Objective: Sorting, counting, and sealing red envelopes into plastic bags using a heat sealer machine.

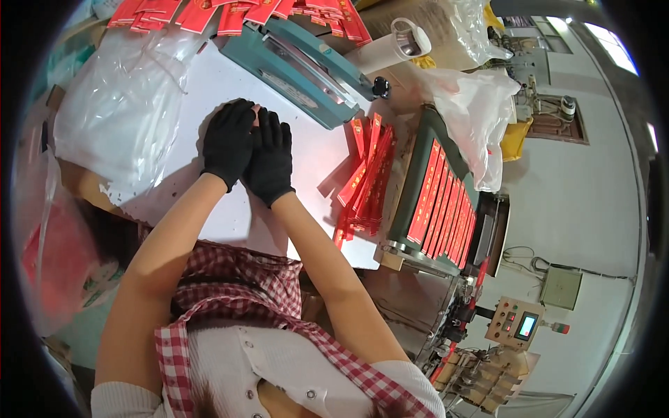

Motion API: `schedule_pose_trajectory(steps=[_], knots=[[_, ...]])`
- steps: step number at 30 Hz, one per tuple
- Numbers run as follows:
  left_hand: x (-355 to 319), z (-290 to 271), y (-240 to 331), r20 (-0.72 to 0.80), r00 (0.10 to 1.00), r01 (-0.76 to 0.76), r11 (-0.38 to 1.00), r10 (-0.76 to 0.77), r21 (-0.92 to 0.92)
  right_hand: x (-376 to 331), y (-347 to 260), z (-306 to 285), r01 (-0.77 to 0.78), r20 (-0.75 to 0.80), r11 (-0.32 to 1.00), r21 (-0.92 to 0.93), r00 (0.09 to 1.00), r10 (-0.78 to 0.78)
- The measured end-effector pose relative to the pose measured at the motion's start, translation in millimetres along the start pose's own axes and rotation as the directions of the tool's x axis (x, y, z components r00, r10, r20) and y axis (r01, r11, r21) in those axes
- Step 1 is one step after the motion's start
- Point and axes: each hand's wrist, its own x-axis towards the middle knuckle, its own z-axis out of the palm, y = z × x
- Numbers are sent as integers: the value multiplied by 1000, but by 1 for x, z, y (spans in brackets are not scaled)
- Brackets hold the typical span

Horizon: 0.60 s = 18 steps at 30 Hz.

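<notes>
Head view: loose red packets (369,188) crowding the right edge of the desk (310,160)

So the packets sit in a messy, criss-crossed heap along the right edge, the lower ones reaching toward the near right corner. My worry is right there: a sleeve or elbow catching that heap could slide a few off, since nothing I can see fences them in.

Left hand (228,139) and right hand (270,157), both in black gloves, rest mid-desk, pressed side by side. Fingers are mostly together, the right's slightly fanned. There's a pinkish bit between them; can't tell if that's a bare fingertip or something held.

Just past the fingertips, toward the far edge, is a green machine (289,82) with a long arm. Looks like a heat sealer to me, so if it's hot, reaching carelessly into the slot could mean a burn.

Room to move: decent bare patch between right hand and heap, plus a strip toward the near edge. Left side's tight, because a big clear plastic bag (115,104) fills it and could snag or get dragged.

Beyond the right edge, a green belt (412,171) carries a neat row of packets; a wide swing could knock that row crooked.
</notes>
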Motion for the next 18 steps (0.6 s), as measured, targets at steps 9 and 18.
schedule_pose_trajectory(steps=[9, 18], knots=[[13, 1, -20, 27, 1000, -5, 993, 1, 117, 21, -12, 4, -92, 15, 993, 78, 996, 91], [20, 7, -31, -1, 985, -174, 977, 175, 124, 19, -13, 15, -190, -186, 976, 104, 961, 207]])
